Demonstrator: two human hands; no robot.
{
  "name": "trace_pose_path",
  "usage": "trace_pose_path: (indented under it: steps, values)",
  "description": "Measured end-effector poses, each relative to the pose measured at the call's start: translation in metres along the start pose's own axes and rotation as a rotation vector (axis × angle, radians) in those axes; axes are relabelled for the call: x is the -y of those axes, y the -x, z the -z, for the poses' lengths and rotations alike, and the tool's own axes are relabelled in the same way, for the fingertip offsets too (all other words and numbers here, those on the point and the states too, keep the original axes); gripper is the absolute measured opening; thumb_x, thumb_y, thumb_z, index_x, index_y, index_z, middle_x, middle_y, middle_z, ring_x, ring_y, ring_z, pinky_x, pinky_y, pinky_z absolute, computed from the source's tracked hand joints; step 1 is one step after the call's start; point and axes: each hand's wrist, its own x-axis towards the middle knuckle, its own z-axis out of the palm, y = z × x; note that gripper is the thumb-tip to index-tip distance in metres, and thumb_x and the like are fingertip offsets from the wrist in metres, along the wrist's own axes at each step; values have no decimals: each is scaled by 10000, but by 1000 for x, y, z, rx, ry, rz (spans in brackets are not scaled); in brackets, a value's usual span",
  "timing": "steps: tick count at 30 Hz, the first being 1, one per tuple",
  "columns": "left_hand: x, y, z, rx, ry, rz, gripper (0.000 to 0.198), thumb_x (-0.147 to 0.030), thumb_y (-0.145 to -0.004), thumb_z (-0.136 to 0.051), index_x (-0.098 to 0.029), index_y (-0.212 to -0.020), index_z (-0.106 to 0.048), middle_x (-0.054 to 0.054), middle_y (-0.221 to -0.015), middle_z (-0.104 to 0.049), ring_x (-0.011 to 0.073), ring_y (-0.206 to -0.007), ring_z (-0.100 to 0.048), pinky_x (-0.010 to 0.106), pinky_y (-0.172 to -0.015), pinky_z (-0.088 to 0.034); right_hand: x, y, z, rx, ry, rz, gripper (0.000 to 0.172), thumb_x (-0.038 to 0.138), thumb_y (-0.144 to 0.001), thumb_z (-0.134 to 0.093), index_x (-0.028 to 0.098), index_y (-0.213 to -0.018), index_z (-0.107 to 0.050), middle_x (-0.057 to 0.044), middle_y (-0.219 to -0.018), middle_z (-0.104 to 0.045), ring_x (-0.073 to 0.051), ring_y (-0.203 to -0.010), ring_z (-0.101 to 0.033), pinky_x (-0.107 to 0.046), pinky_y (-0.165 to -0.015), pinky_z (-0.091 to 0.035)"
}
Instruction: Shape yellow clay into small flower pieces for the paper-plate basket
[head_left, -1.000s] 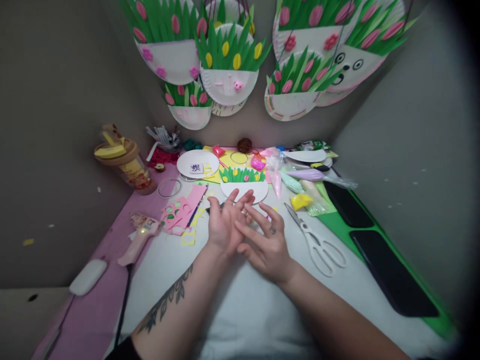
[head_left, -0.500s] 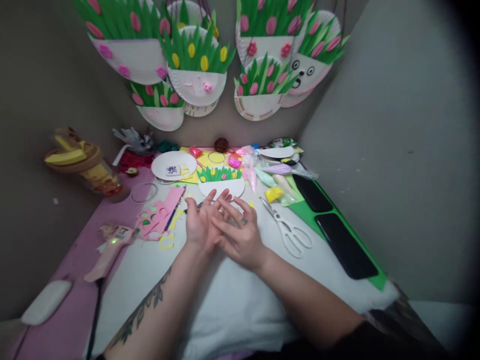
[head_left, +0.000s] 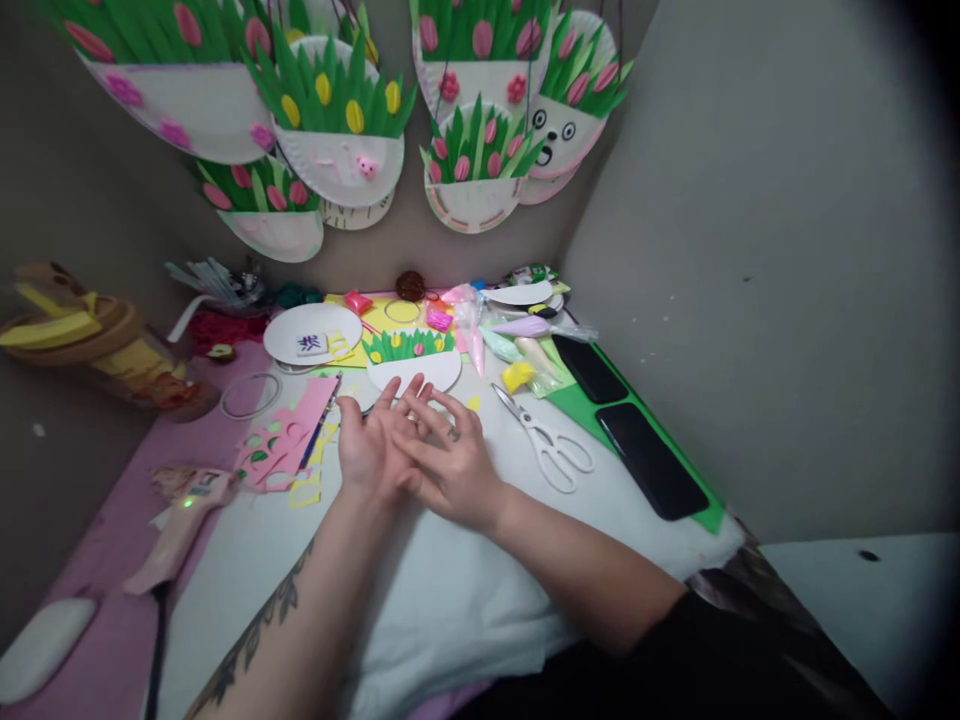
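Note:
Palm up over the white cloth, my left hand (head_left: 367, 452) has its fingers spread. My right hand (head_left: 456, 470) lies across it, its stretched fingers touching the left palm and fingers. No object shows between the two. Just beyond the fingertips is a half paper plate (head_left: 414, 375) with green paper grass and small yellow and pink flowers. White-handled scissors (head_left: 553, 445) lie with blades parted to the right of my right hand. Left of my left hand is a pink paper sheet (head_left: 309, 408) with cut-out holes, beside yellow scraps (head_left: 304, 492).
A pink glue gun (head_left: 180, 530) with a green light and cord lies at left. Two phones (head_left: 651, 462) rest on green paper at right. Behind are a white plate (head_left: 279, 335) and bagged coloured clay (head_left: 501, 343). Decorated plate baskets (head_left: 341, 165) hang on the wall.
The camera has turned to the right, so the table and wall things sit farther left in view. My hands keep nearly the same pose, the right still on the left palm.

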Motion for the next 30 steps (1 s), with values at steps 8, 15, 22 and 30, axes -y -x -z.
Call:
trace_pose_path:
  steps: [8, 15, 22, 30]
  values:
    - [1, 2, -2, 1, 5, -7, 642, -696, -839, -207, -168, -1003, -534, 159, -1182, -591, 269, -1126, -562, 444, -886, -485, 3, 1, 4, -27, -17, 12, 374, 471, -831, -561, 267, -1132, -648, -49, -1420, -452, -311, -1284, -335, -496, -1002, -351]
    - [1, 2, 0, -10, 25, -12, 628, -675, -851, -218, -168, -1031, -541, 161, -1157, -604, 267, -1102, -568, 411, -855, -490, 3, 2, 4, -26, 5, 18, 346, 435, -840, -557, 261, -1124, -649, -76, -1410, -464, -333, -1278, -341, -513, -976, -340]
    - [-1, 3, -1, -9, 52, 3, 618, -666, -856, -211, -167, -1015, -538, 168, -1173, -591, 262, -1096, -571, 398, -852, -484, 5, 2, 4, -62, -8, 22, 281, 410, -852, -551, 272, -1058, -683, -45, -1400, -482, -308, -1275, -361, -476, -988, -337]
    - [-1, 3, 1, 21, 64, 4, 609, -674, -849, -225, -178, -1016, -535, 160, -1149, -598, 266, -1083, -574, 406, -826, -487, 5, 2, 5, -81, -85, 26, 236, 378, -855, -548, 254, -977, -708, -53, -1377, -504, -302, -1265, -377, -484, -998, -357]
